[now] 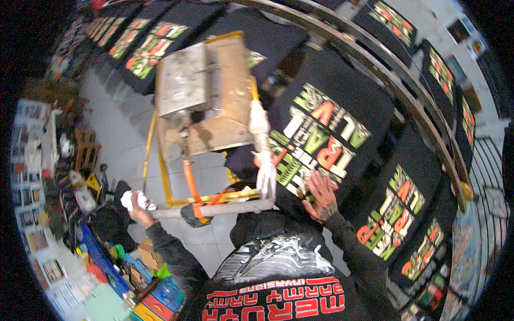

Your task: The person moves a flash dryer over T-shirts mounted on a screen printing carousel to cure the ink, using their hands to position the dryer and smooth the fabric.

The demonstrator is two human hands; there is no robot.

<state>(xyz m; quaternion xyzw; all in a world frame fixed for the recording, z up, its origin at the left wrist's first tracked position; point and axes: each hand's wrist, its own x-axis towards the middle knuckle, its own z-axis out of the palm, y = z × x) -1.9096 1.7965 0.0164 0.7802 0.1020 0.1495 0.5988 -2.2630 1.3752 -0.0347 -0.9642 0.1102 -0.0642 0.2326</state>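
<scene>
1. Head view: left hand (141,212) at left of the floor stand, fingers closed on a crumpled white bundle (127,200). Bundle sits at the left end of a grey bar (238,207); whether the hand also grips that bar, cannot tell.
2. Right hand (321,197) open, fingers spread and apart, laid on the near edge of a black printed cloth (369,101). Cloth spreads just right of the stand; its print shows blocky letters in green, white and red-orange.
3. Stand between and ahead of the hands: yellow frame (164,179), brown board (230,91) on top, grey metal box (183,77) on the board's left part. Orange strap (191,181) hangs below the board, toward the bar.
4. Pale wrapping (265,174) runs down the stand's right side, near the cloth.
5. More black cloths with like prints lie in rows: one just right of the touched cloth, others at upper left and beyond a curved metal rail (428,115).
</scene>
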